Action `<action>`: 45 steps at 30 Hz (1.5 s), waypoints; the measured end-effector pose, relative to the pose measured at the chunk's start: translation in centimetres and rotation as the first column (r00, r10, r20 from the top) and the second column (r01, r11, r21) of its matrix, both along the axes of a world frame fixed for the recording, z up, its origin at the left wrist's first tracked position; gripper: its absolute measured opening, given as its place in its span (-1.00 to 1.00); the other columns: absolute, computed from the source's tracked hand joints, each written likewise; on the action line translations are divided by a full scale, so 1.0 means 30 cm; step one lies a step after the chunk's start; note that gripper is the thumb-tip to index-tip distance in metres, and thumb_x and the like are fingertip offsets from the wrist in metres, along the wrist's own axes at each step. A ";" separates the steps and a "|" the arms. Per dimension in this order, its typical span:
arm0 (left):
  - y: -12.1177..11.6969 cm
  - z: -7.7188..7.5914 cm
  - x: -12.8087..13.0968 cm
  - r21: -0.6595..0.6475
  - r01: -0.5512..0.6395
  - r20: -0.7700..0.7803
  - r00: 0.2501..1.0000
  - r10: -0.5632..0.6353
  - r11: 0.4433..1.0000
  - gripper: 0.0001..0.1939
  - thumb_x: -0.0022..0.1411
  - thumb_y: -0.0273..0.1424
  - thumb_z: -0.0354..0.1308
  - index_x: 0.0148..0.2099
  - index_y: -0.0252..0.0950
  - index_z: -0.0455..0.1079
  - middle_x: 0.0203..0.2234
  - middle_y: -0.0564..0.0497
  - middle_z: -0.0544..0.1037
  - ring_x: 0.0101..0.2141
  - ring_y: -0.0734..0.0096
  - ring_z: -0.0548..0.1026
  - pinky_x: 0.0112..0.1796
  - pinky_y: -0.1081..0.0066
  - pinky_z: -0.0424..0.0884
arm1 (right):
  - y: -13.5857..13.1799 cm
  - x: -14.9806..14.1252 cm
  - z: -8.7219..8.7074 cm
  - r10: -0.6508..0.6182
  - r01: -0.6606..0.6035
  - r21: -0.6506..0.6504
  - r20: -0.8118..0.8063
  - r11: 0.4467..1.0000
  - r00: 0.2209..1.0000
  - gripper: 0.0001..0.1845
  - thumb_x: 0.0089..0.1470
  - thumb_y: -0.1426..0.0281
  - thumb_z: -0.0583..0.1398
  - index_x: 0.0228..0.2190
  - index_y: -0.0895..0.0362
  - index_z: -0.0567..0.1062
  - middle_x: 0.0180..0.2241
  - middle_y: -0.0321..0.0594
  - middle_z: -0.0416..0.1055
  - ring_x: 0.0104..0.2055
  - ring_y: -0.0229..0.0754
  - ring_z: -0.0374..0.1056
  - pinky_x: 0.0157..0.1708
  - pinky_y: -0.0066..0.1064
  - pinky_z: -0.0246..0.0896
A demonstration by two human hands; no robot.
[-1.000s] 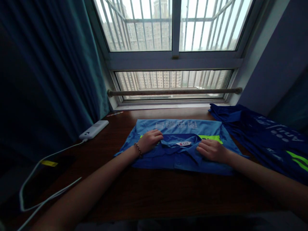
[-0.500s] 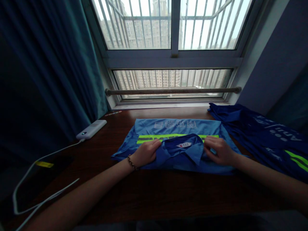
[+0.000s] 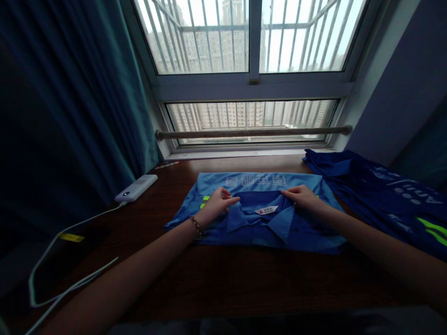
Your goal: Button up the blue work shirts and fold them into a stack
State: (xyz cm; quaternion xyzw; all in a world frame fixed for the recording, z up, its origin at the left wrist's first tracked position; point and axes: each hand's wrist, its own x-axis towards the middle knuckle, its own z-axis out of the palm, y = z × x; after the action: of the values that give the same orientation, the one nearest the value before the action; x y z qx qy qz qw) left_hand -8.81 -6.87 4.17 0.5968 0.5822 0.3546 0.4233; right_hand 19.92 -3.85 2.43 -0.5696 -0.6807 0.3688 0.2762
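A blue polo shirt [image 3: 258,235] lies folded on the wooden table, its collar toward me. White lettering and a part-covered yellow-green stripe show on its far half. My left hand [image 3: 217,207], with a beaded bracelet on the wrist, is closed at the left of the collar; the thumb points along its back edge. On the other side, my right hand [image 3: 303,197] pinches the collar's right back edge between thumb and fingers. Between the hands the collar is spread, and a white neck label [image 3: 266,210] shows inside it.
A darker blue garment [image 3: 377,195] with white print lies at the right. A white power bank [image 3: 136,188] with a white cable [image 3: 89,217] sits at the left, beside a blue curtain [image 3: 104,93]. Behind the table [image 3: 209,274] are a barred window and a horizontal rail [image 3: 254,133].
Both hands have shifted up to the collar's back edge. The collar has spread flatter and now covers most of the yellow-green stripe.
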 end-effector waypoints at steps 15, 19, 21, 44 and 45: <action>0.007 0.024 0.009 -0.399 0.312 0.616 0.788 0.000 0.862 -0.89 0.13 -0.51 0.05 -0.41 -0.46 0.35 -0.59 -0.07 0.47 -0.57 0.48 0.44 -0.46 0.46 0.41 | -0.107 0.030 0.059 -0.123 0.001 -0.275 -0.425 0.961 0.897 -0.71 -0.18 0.26 0.26 -0.42 0.22 0.49 -0.45 -0.20 0.43 -0.45 -0.31 0.32 -0.47 -0.53 0.24; 0.006 -0.011 -0.006 -0.373 0.379 0.703 0.711 -0.009 0.847 -0.90 0.13 -0.58 0.02 -0.32 -0.48 0.35 -0.54 -0.11 0.48 -0.50 0.40 0.48 -0.37 0.39 0.44 | -0.103 0.034 0.032 -0.213 -0.066 -0.428 -0.570 0.902 0.793 -0.88 -0.12 0.43 0.22 -0.46 0.23 0.43 -0.50 -0.21 0.40 -0.47 -0.31 0.35 -0.41 -0.48 0.30; 0.014 -0.035 -0.013 -0.347 0.368 0.741 0.671 0.012 0.863 -0.89 0.11 -0.64 0.01 -0.30 -0.48 0.34 -0.53 -0.09 0.48 -0.50 0.43 0.48 -0.37 0.42 0.44 | -0.105 0.032 0.019 -0.251 -0.113 -0.472 -0.639 0.874 0.727 -0.92 -0.10 0.51 0.19 -0.44 0.22 0.39 -0.49 -0.21 0.40 -0.47 -0.30 0.36 -0.39 -0.46 0.32; -0.046 -0.068 -0.056 -0.210 0.241 0.762 0.648 0.004 0.947 -0.40 -0.08 -0.75 0.06 0.06 -0.35 0.22 -0.20 -0.10 0.44 -0.34 0.46 0.47 -0.27 0.46 0.42 | -0.119 0.056 0.006 -0.340 -0.006 -0.454 -0.676 0.891 0.654 -0.67 -0.15 0.65 0.14 -0.27 0.18 0.27 -0.40 -0.22 0.39 -0.36 -0.32 0.38 -0.24 -0.48 0.30; -0.046 -0.076 -0.058 -0.213 0.215 0.763 0.646 0.025 0.953 -0.40 -0.10 -0.77 0.05 0.04 -0.35 0.24 -0.23 -0.09 0.46 -0.36 0.48 0.47 -0.29 0.48 0.42 | -0.122 0.059 0.000 -0.333 -0.031 -0.453 -0.699 0.891 0.632 -0.69 -0.14 0.64 0.13 -0.28 0.18 0.28 -0.40 -0.22 0.39 -0.36 -0.32 0.38 -0.24 -0.48 0.30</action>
State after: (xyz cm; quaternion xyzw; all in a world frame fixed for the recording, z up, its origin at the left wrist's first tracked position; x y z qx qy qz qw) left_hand -10.54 -8.26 1.89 0.3566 0.3642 0.4606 0.7267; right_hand 21.68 -7.52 2.43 -0.4631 -0.3519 0.6864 0.4365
